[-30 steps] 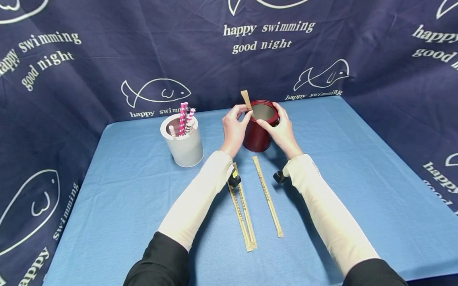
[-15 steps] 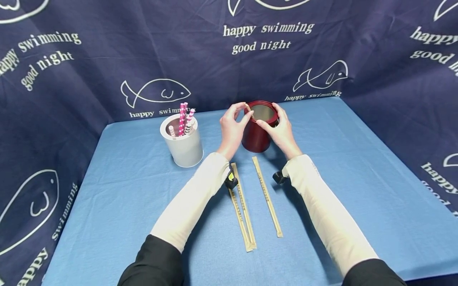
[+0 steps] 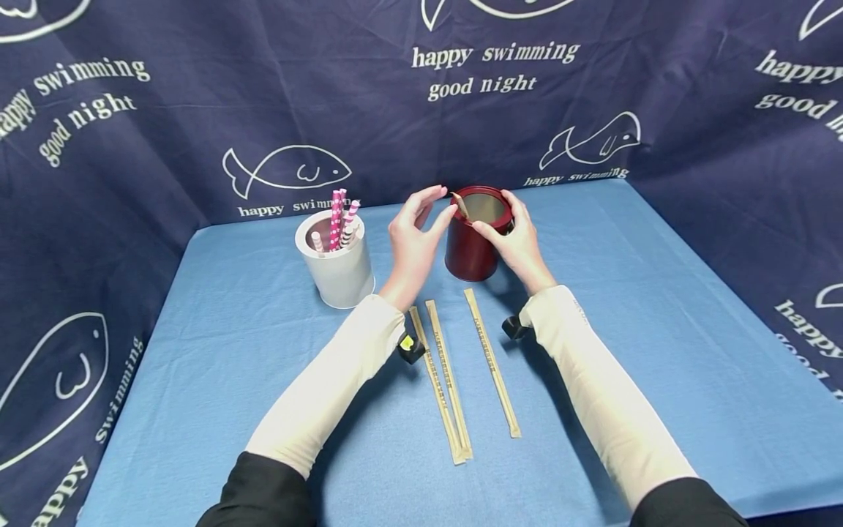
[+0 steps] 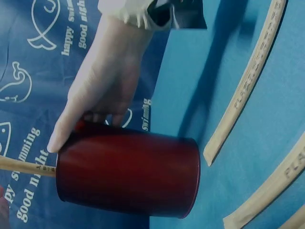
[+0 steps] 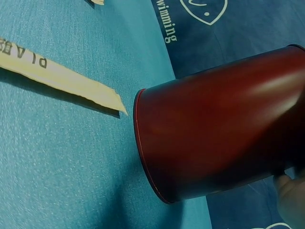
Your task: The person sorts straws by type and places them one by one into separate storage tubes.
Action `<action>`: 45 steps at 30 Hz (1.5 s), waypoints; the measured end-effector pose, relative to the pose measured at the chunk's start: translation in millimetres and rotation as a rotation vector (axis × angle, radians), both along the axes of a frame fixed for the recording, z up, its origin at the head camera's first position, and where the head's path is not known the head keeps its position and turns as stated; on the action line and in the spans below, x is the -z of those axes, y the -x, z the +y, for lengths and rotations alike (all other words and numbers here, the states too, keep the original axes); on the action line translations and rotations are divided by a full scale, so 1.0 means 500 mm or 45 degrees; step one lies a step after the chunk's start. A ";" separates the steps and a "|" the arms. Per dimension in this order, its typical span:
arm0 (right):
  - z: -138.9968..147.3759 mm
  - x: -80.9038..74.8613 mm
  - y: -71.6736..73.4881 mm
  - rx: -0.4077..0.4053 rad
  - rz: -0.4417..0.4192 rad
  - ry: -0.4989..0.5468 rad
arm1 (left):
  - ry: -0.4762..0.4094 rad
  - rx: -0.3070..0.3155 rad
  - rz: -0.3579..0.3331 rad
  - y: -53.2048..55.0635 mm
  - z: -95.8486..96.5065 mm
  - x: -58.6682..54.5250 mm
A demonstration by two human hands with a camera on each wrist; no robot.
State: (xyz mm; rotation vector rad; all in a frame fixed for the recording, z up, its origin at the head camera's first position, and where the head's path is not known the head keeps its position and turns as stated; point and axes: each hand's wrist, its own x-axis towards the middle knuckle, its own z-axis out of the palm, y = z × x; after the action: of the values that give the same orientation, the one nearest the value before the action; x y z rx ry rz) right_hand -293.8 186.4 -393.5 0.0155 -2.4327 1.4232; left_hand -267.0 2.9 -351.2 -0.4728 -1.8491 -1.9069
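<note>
My right hand (image 3: 522, 245) grips a dark red can (image 3: 470, 252) by its rim, thumb at the near edge and fingers round the far side. The can stands upright at the back of the table. A paper-wrapped straw (image 3: 461, 206) leans in it, its tip poking above the rim; the lower part is hidden inside. My left hand (image 3: 415, 238) is just left of that straw, apart from it, thumb and fingers spread with nothing between them. In the left wrist view, the wrapped straw (image 4: 28, 166) sticks out of the can's mouth.
Three wrapped straws (image 3: 492, 362) lie on the blue tablecloth (image 3: 217, 380), two of them close together under my left wrist. A white can (image 3: 342, 278) with several patterned straws (image 3: 336, 219) stands at the left. Dark blue fabric (image 3: 369, 110) hangs behind.
The wrapped straw has slid down into the red can. My left hand has let go of it and drawn back to the left. The right hand stays on the rim.
</note>
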 end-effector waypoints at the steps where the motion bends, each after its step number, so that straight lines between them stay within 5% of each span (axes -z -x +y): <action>1: 0.001 0.000 0.000 0.000 -0.001 -0.003 | -0.005 0.006 -0.001 -0.005 -0.002 0.001; 16: 0.008 0.004 -0.002 0.005 -0.011 0.008 | -0.019 0.036 -0.010 -0.056 -0.029 0.034; 25: 0.009 -0.002 -0.003 0.012 -0.013 0.003 | 0.015 0.077 -0.186 -0.066 -0.045 0.070; 32: 0.008 -0.007 -0.002 0.006 -0.020 0.007 | 0.142 0.093 -0.377 -0.071 -0.059 0.096; 45: 0.000 -0.001 -0.002 -0.007 -0.021 0.012 | 0.329 0.051 -0.523 -0.085 -0.082 0.126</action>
State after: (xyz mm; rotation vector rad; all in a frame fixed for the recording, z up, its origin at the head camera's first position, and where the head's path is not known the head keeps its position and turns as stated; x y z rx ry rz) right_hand -292.9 186.5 -392.8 0.0083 -2.4408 1.4423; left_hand -224.3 -37.9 -414.3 -0.2061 -2.3823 -1.9055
